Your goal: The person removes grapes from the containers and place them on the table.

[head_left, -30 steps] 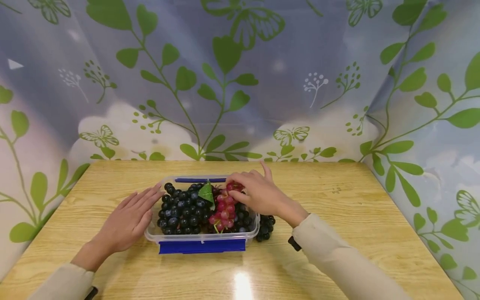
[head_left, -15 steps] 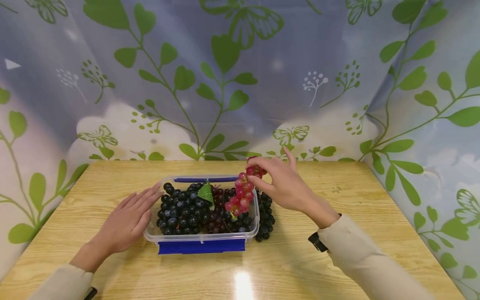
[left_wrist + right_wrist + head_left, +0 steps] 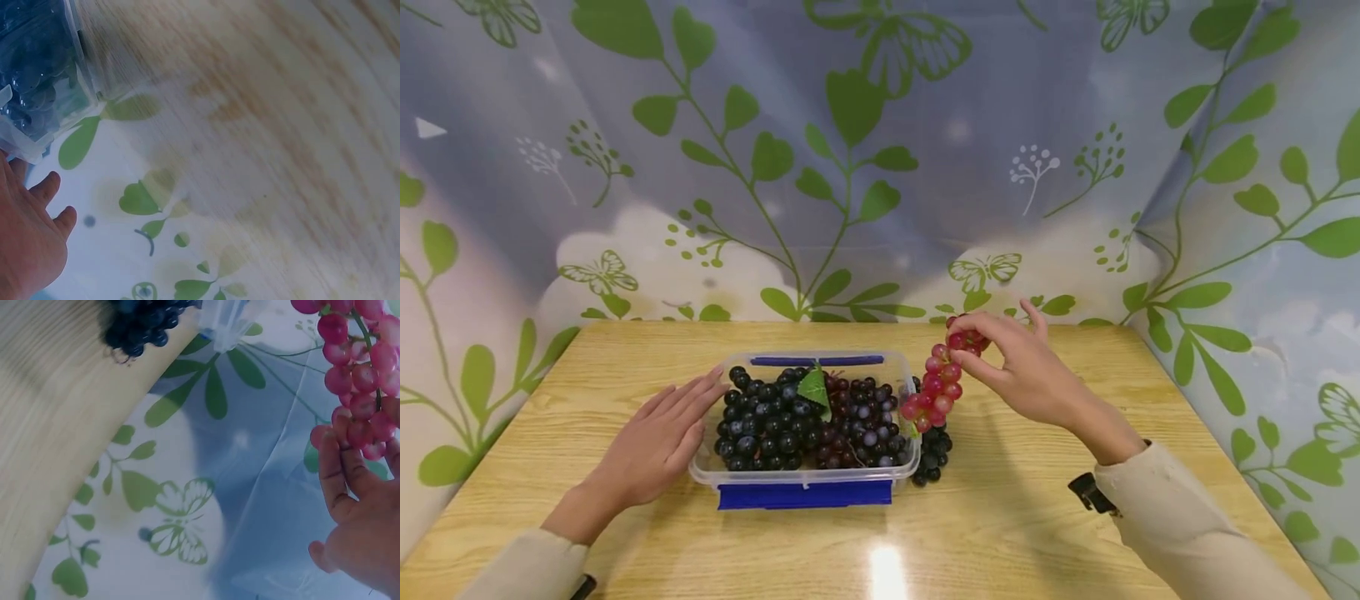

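Between thumb and fingers, my right hand pinches a bunch of red grapes, which hangs over the right rim of the clear plastic box. In the right wrist view the red grapes dangle from the fingertips. My left hand lies with straight fingers against the box's left rim. Inside the box are a bunch of black grapes with a green leaf and, on the right, darker reddish and black grapes. The left wrist view shows the box's side above the left hand.
Another bunch of black grapes lies on the wooden table just right of the box, partly behind the red grapes. Blue latches flank the box front and back. A leaf-and-butterfly printed cloth hangs behind the table.
My right hand has lifted the red grapes out of the box and carried them right, past its right rim. The darker grapes beneath are uncovered. My left hand has stayed put.
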`<action>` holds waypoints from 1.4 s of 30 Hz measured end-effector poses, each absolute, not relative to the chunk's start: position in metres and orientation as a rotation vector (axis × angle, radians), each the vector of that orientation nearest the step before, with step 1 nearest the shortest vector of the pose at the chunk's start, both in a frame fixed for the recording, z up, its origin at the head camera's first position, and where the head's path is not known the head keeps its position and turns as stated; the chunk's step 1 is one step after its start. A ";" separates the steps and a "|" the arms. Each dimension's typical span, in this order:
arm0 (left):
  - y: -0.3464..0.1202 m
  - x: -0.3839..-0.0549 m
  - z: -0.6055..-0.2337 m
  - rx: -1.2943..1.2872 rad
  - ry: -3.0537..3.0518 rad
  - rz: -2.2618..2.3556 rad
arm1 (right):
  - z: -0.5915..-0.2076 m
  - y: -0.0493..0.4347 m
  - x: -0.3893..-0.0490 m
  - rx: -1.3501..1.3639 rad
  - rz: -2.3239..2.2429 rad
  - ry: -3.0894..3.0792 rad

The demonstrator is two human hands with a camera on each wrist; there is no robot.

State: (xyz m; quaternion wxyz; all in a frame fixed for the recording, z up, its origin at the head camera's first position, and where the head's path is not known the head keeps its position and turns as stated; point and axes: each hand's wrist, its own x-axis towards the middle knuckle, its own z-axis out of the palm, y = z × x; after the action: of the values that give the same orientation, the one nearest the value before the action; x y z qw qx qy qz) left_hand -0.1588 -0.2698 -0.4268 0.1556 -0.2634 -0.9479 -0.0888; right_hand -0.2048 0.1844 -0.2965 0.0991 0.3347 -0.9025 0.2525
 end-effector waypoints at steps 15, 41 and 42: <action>-0.271 -0.159 -0.428 -0.765 -2.691 -0.254 | -0.320 0.232 -0.201 1.047 0.702 -2.806; -0.269 -0.159 -0.427 -0.763 -2.689 -0.293 | -0.383 0.222 -0.233 1.087 0.632 -2.960; -0.269 -0.159 -0.427 -0.762 -2.690 -0.298 | -0.384 0.219 -0.234 1.100 0.621 -2.955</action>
State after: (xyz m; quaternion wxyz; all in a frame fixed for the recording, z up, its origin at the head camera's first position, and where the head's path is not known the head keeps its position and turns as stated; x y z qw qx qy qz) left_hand -0.1593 -0.2691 -0.4269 0.1643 -0.2673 -0.9437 -0.1045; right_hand -0.2337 0.2192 -0.3840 -0.0362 0.3420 -0.9189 0.1931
